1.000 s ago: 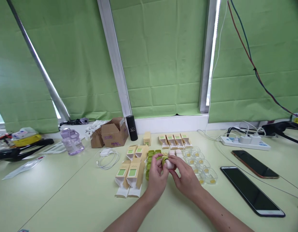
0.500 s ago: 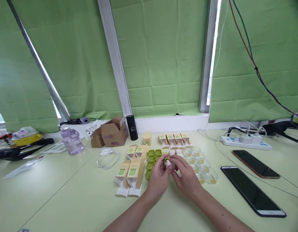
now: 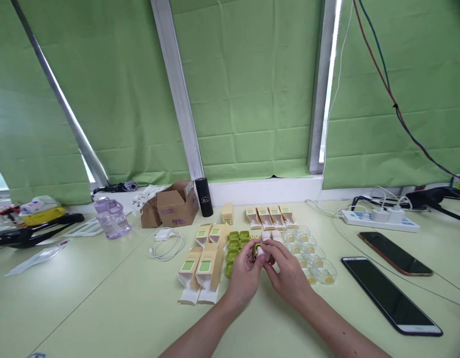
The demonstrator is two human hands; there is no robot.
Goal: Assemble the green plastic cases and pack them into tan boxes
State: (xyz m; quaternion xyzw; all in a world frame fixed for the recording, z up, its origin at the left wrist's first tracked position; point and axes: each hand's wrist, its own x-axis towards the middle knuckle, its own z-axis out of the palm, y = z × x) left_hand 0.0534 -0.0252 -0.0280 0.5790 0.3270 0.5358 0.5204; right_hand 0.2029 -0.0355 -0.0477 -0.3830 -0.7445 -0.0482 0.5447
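My left hand (image 3: 244,274) and my right hand (image 3: 287,274) meet at the middle of the pale green table, fingers closed round one small object: a pale pink piece (image 3: 261,252) joined to a green cap (image 3: 256,248). Just behind my hands lie several green caps (image 3: 234,244) in a cluster. Right of them stand several clear little containers (image 3: 312,258) with yellow spots inside. To the left lie beige and green cartons (image 3: 203,266), with more cartons (image 3: 268,217) in a row further back.
Two dark phones (image 3: 390,293) lie at the right, a white power strip (image 3: 379,219) with cables behind them. A white cable (image 3: 166,245), brown cardboard boxes (image 3: 172,206), a black cylinder (image 3: 203,197) and a purple bottle (image 3: 111,218) stand left of centre. Green blinds cover the window.
My hands have closed in together and the pink piece with its green cap has shifted slightly, sitting tighter between my fingers. Nothing else on the table has moved.
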